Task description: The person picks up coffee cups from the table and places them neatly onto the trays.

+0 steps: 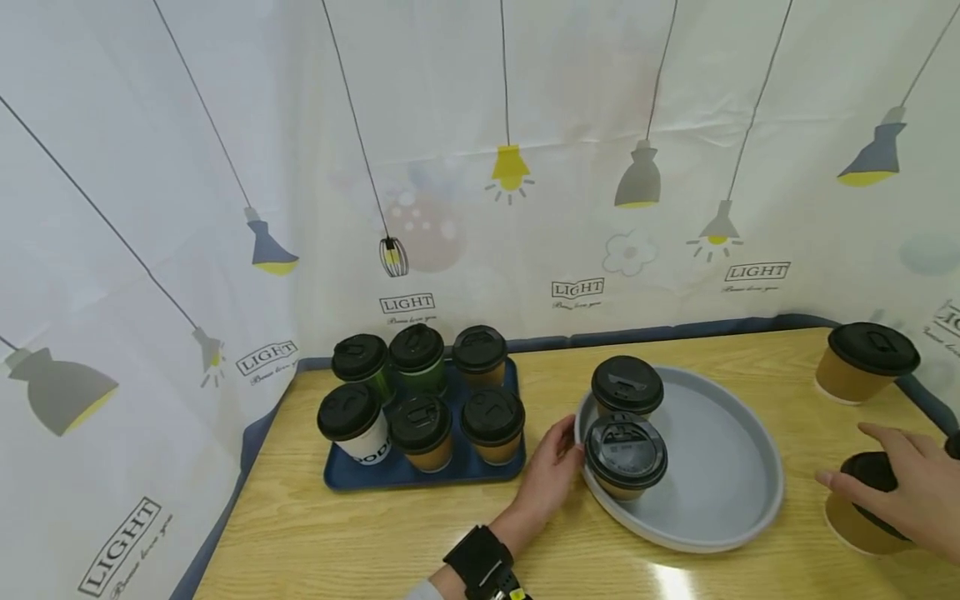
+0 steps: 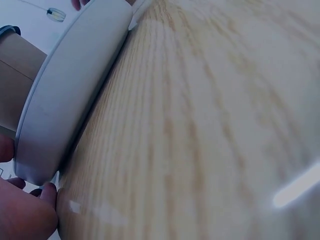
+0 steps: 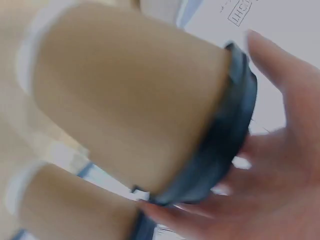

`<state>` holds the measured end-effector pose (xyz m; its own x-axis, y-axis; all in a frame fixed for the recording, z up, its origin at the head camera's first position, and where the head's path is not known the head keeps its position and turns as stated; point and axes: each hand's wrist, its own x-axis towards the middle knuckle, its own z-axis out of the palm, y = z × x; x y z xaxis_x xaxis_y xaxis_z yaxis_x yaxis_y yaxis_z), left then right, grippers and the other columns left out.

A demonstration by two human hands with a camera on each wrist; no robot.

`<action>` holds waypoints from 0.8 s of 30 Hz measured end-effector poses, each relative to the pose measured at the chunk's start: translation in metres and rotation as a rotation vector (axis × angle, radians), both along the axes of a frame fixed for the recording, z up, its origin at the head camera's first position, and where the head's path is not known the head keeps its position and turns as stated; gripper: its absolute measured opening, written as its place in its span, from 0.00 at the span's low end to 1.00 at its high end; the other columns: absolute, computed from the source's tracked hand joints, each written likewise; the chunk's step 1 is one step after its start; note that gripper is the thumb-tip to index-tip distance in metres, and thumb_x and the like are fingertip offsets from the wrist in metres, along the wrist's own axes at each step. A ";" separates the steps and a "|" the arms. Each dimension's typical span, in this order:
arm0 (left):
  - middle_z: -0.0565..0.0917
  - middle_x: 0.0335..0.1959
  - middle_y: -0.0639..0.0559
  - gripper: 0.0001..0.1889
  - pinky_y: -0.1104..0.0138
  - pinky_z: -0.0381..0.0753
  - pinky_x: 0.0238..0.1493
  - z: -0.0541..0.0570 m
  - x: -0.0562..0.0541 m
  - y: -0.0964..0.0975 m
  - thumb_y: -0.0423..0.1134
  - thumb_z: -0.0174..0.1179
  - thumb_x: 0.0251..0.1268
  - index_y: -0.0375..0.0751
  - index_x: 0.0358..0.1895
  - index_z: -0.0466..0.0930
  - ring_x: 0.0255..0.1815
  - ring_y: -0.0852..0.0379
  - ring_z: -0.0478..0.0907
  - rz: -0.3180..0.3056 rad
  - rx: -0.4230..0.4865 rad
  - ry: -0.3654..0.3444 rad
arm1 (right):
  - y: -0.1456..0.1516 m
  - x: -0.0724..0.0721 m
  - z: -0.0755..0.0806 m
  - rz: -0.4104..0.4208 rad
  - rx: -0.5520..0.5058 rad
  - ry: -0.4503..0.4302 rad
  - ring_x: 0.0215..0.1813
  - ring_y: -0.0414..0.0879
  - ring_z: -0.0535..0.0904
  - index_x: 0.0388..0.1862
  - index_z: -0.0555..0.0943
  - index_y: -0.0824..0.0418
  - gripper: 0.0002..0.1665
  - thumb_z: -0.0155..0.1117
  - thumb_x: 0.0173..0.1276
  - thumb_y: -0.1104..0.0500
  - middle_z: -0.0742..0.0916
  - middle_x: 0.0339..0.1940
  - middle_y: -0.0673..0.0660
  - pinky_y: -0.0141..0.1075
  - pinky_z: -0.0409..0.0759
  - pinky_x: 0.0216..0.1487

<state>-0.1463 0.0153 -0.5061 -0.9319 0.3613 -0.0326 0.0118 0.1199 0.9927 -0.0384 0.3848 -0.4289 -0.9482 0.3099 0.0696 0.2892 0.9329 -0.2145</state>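
My left hand (image 1: 551,471) grips the left rim of a round grey tray (image 1: 720,467), thumb over the edge and fingertips under it in the left wrist view. Two brown paper cups with black lids stand at the tray's left side, the front cup (image 1: 626,458) near my fingers and the back cup (image 1: 627,387) behind it. My right hand (image 1: 918,492) is spread over the black lid of another brown cup (image 1: 862,525) on the table. In the right wrist view its fingers (image 3: 200,215) are behind the lid (image 3: 215,135), with the upper digit apart from it.
A dark blue rectangular tray (image 1: 420,482) at left carries several lidded cups: brown, green and one white cup (image 1: 367,442). Another brown cup (image 1: 855,379) stands at the far right of the wooden table (image 1: 360,542). A printed cloth (image 1: 480,100) hangs behind.
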 end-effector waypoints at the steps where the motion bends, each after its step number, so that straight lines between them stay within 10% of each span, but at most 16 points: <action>1: 0.68 0.77 0.40 0.28 0.55 0.67 0.74 -0.001 0.000 0.000 0.40 0.48 0.84 0.34 0.79 0.61 0.78 0.45 0.64 0.001 -0.001 -0.004 | -0.002 0.003 -0.003 -0.015 -0.031 0.084 0.64 0.84 0.62 0.71 0.60 0.85 0.68 0.64 0.65 0.24 0.65 0.65 0.88 0.74 0.65 0.62; 6: 0.68 0.76 0.39 0.28 0.54 0.68 0.74 -0.002 0.002 0.001 0.41 0.48 0.84 0.34 0.79 0.61 0.77 0.44 0.65 0.009 0.002 -0.002 | -0.012 0.020 -0.020 -0.106 -0.158 0.342 0.81 0.74 0.43 0.83 0.43 0.73 0.89 0.45 0.45 0.05 0.49 0.82 0.77 0.71 0.44 0.76; 13: 0.66 0.78 0.39 0.29 0.53 0.67 0.75 0.000 0.002 0.000 0.42 0.48 0.84 0.35 0.80 0.59 0.79 0.44 0.63 0.001 0.017 -0.021 | -0.026 0.026 -0.030 -0.261 -0.244 0.354 0.84 0.67 0.37 0.86 0.38 0.66 1.03 0.24 0.16 -0.01 0.44 0.85 0.69 0.68 0.39 0.78; 21: 0.64 0.79 0.40 0.30 0.52 0.64 0.76 0.000 0.001 -0.002 0.41 0.48 0.84 0.34 0.81 0.57 0.80 0.43 0.60 -0.017 0.030 -0.025 | -0.027 0.027 -0.040 -0.293 -0.306 0.353 0.84 0.67 0.36 0.86 0.38 0.62 1.00 0.24 0.19 0.00 0.44 0.85 0.69 0.68 0.39 0.78; 24: 0.64 0.79 0.41 0.29 0.53 0.63 0.77 0.000 0.001 -0.002 0.41 0.48 0.84 0.35 0.81 0.57 0.80 0.45 0.60 -0.028 0.041 -0.031 | -0.023 0.026 -0.043 -0.248 -0.278 0.337 0.83 0.70 0.40 0.85 0.42 0.66 0.88 0.31 0.40 0.04 0.47 0.83 0.73 0.71 0.43 0.76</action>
<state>-0.1451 0.0129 -0.5060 -0.9200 0.3893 -0.0461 -0.0165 0.0790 0.9967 -0.0120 0.3617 -0.4720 -0.7826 0.5734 0.2424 0.3665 0.7391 -0.5652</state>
